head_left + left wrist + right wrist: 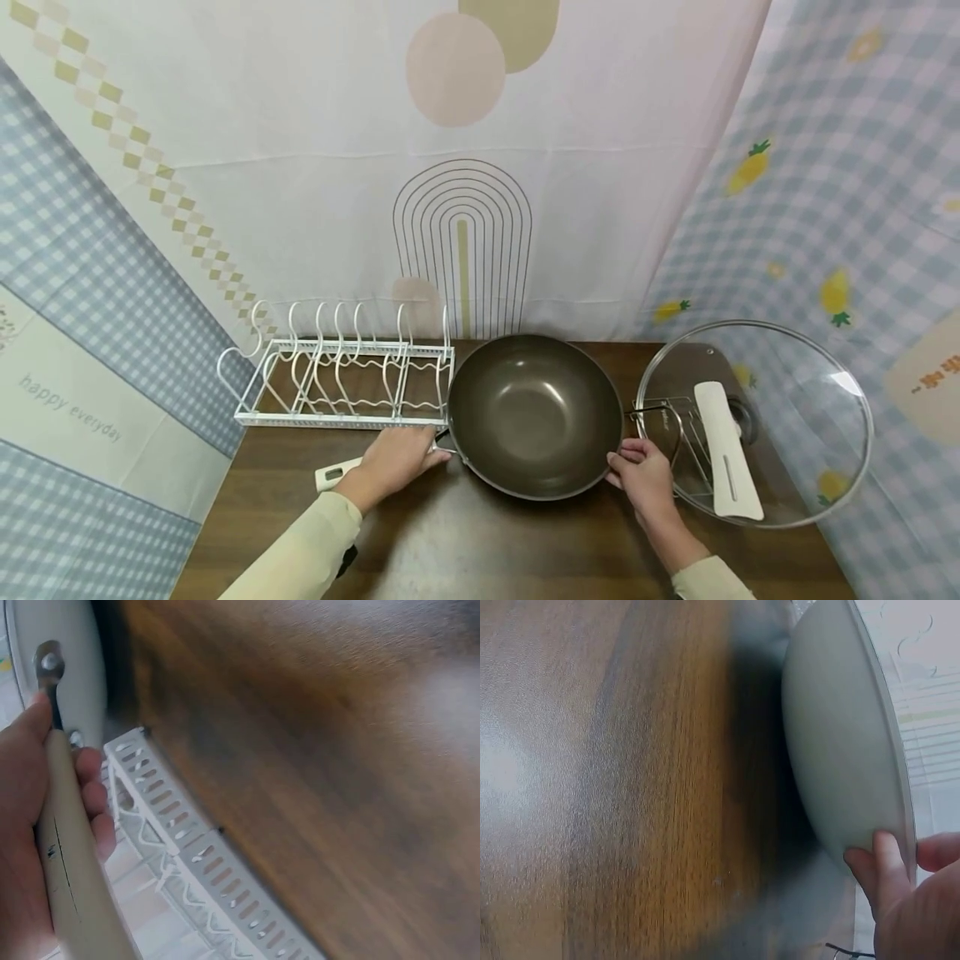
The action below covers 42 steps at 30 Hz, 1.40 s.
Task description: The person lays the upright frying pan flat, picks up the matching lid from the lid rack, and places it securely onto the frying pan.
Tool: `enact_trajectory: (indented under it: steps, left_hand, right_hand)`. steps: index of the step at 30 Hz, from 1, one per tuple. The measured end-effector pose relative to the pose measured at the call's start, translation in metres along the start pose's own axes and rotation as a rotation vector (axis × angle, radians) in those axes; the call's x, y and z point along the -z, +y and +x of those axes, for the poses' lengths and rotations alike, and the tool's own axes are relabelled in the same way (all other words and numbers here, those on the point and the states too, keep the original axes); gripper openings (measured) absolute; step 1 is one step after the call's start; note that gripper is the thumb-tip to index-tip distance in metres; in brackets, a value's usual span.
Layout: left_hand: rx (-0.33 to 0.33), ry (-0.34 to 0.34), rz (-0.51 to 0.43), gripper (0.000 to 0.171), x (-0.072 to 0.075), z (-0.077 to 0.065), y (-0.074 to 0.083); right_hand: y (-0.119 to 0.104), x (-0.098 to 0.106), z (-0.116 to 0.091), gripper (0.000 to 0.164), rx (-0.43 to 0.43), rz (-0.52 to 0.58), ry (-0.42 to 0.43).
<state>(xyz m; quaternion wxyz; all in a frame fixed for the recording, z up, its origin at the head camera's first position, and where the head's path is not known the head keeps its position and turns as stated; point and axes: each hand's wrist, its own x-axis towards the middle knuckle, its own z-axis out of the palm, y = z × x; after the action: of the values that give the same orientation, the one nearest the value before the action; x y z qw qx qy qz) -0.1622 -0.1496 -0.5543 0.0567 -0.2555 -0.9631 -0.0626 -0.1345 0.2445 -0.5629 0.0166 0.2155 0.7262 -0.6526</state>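
A dark wok [536, 417] with a pale outside stands at the middle of the wooden table. My left hand [396, 460] grips its cream handle [71, 847], fingers curled round it close to the metal joint. On the other side my right hand [643, 473] pinches the wok's rim, with the thumb at the edge and fingertips against the pale outer wall [840, 735]. To the right, a large glass lid [787, 450] with a cream upright handle [727, 450] leans up beside the wok.
A white wire rack [345, 419] with several curved dividers stands at the back left, its slotted side near my left hand. Below the lid is a thin wire stand [693, 450]. Patterned cloth [330, 225] hangs behind the wooden table [480, 550] and on both sides.
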Motion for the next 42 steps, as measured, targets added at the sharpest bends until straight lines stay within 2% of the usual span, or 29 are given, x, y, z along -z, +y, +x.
enact_trajectory:
  steps: [5,10,16,31,37,42]
  left_hand:
    - [0.019,-0.042,-0.059,0.038,0.004,0.006,0.000]
    - [0.038,-0.061,-0.114,0.035,0.006,0.004,0.000]
    - [0.043,-0.073,-0.135,0.037,0.008,0.002,0.005]
    - [0.085,-0.082,-0.178,0.033,0.009,0.006,-0.001]
    - [0.051,-0.083,-0.163,0.035,0.011,0.006,0.000]
    - [0.018,-0.045,-0.134,0.038,0.010,0.007,-0.001]
  right_hand:
    - [-0.001,0.003,0.001,0.038,-0.011,0.022,-0.055]
    - [-0.002,0.003,0.001,0.038,-0.019,0.018,-0.082]
    - [-0.003,0.005,0.005,0.038,-0.026,0.013,-0.083]
    - [0.000,0.002,0.004,0.038,-0.011,0.000,-0.088]
    - [0.003,0.005,0.001,0.043,0.006,-0.075,-0.084]
    - [0.004,0.008,0.000,0.048,0.035,-0.136,-0.074]
